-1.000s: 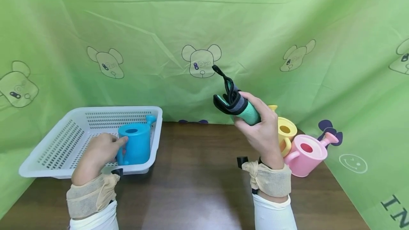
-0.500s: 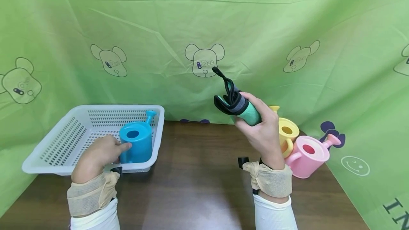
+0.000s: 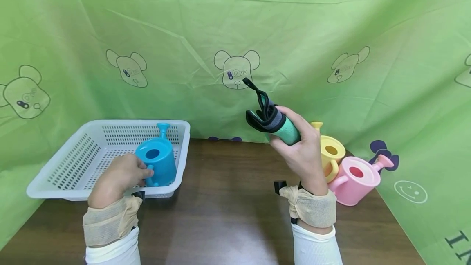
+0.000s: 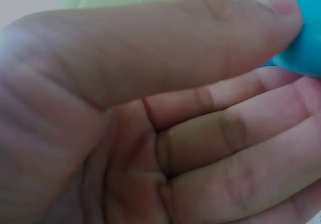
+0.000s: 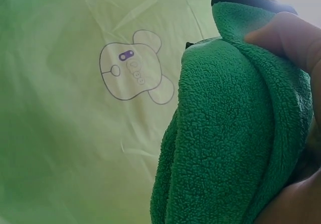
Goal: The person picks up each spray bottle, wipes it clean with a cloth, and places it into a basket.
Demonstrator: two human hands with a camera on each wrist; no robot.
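Note:
My left hand (image 3: 123,175) is at the near side of a blue watering can (image 3: 163,162), which stands upright in the right end of a white basket (image 3: 60,194). Its thumb and fingers pinch the can near the handle (image 3: 150,175); the fingertips are partly hidden from the head camera. In the left wrist view the thumb tip presses the edge of the blue plastic (image 4: 301,48). Raised over the table, my right hand (image 3: 299,146) grips a rolled-up green cloth (image 5: 220,128) with black edging and a black hanging loop (image 3: 254,86).
Behind my right wrist, a yellow watering can (image 3: 331,148) and a pink watering can (image 3: 353,179) stand side by side on the brown wooden table (image 3: 220,199). A green curtain (image 3: 176,72) printed with bear heads closes off the back and sides.
The blue watering can has turned in the basket: its spout swung from the right toward the back, its handle from the left toward the front. The right hand keeps its grip on the cloth.

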